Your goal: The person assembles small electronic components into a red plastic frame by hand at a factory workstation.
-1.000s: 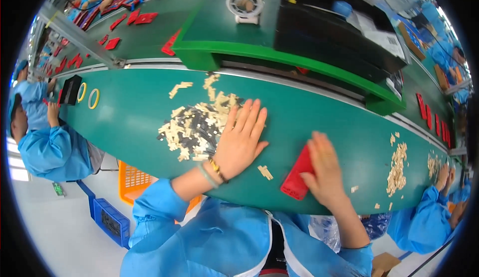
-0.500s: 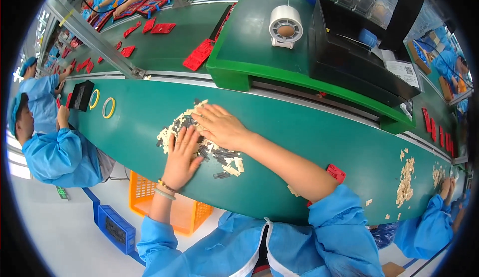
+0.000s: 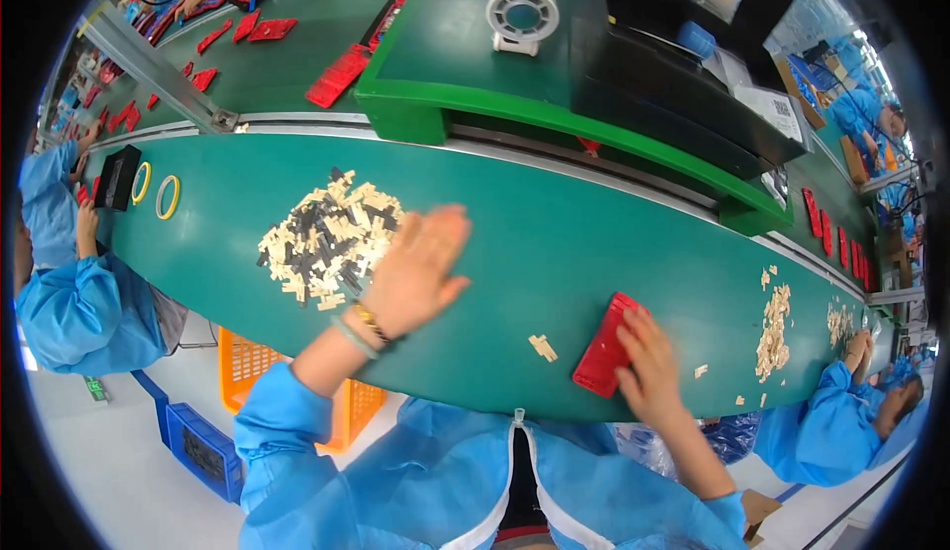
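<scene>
Both unclenched: holds left fingers (image 3: 441, 227) straight, pale-and-dark pile (image 3: 327, 238) just left of them; has right fingers (image 3: 648, 337) parted, red piece (image 3: 601, 348) at tips.

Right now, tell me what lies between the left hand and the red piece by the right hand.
In the head view, some small cream pieces lie there, nearer the red piece than the left hand.

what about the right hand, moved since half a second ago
Yes: rightward and toward the body against the green shelf; the right hand left the cream-and-black pile for the red plastic part.
</scene>
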`<state>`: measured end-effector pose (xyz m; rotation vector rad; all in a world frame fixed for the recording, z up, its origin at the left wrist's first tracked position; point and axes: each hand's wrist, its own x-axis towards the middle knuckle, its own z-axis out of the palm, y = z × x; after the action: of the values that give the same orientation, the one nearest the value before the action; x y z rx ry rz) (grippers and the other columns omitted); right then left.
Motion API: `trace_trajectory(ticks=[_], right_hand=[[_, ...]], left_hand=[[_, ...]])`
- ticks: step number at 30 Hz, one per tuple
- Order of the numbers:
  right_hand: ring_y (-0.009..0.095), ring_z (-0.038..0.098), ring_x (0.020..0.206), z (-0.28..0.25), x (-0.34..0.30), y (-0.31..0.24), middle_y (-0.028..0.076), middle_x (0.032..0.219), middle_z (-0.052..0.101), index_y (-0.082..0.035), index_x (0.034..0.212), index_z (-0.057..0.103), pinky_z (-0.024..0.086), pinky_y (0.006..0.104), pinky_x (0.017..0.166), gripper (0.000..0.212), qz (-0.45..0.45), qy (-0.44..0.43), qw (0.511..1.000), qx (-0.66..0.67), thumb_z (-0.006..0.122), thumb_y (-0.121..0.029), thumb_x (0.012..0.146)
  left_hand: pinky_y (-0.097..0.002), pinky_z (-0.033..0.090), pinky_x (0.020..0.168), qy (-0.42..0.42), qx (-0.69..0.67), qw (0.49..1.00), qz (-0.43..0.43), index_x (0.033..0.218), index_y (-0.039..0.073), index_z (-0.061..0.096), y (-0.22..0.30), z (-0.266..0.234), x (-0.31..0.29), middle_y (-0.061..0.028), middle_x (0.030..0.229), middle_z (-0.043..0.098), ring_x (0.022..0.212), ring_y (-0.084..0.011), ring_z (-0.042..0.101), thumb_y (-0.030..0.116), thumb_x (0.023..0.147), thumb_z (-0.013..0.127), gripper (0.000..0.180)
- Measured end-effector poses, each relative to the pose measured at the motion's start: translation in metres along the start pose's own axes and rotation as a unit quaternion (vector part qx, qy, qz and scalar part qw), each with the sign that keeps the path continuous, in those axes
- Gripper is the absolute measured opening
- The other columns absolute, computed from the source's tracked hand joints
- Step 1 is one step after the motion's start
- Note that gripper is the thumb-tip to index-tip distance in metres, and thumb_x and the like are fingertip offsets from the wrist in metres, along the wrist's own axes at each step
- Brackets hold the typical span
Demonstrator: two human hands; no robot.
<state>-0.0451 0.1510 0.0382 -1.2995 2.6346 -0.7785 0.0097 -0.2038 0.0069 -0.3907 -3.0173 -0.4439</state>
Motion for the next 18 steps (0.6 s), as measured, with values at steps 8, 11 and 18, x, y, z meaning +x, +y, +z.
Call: trace_trajectory(ticks=[8, 11, 18], right_hand=[[0.037, 0.03, 0.138, 0.014, 0.019, 0.011, 0.016, 0.147, 0.036, -0.006, 0.135, 0.047, 0.024, 0.0504, 0.113, 0.059, -0.058, -0.063, 0.996, -0.004, 0.064, -0.021, 0.081], [0.037, 0.031, 0.138, 0.016, 0.014, 0.015, 0.016, 0.147, 0.036, -0.008, 0.136, 0.047, 0.024, 0.0501, 0.113, 0.059, -0.077, -0.046, 0.996, -0.015, 0.064, -0.022, 0.081], [0.034, 0.043, 0.131, 0.017, 0.007, 0.012, 0.014, 0.14, 0.046, -0.012, 0.133, 0.05, 0.035, 0.0465, 0.107, 0.057, -0.084, -0.007, 0.996, 0.009, 0.07, -0.024, 0.081]], left_hand=[[-0.0427, 0.037, 0.105, -0.001, -0.069, 0.981, 0.18, 0.126, -0.003, 0.051, 0.088, -0.001, -0.001, -0.0181, 0.139, 0.047, 0.129, -0.0322, 0.044, 0.025, 0.077, 0.07, 0.06], [-0.0424, 0.033, 0.109, -0.087, -0.094, 0.975, 0.184, 0.128, -0.004, 0.05, 0.1, -0.003, -0.027, -0.0189, 0.142, 0.043, 0.133, -0.0323, 0.041, 0.028, 0.078, 0.068, 0.062], [-0.0331, 0.053, 0.081, 0.101, -0.021, 0.952, 0.29, 0.098, 0.004, 0.068, 0.091, 0.017, -0.07, -0.0124, 0.11, 0.067, 0.099, -0.0252, 0.066, 0.02, 0.075, 0.07, 0.028]])
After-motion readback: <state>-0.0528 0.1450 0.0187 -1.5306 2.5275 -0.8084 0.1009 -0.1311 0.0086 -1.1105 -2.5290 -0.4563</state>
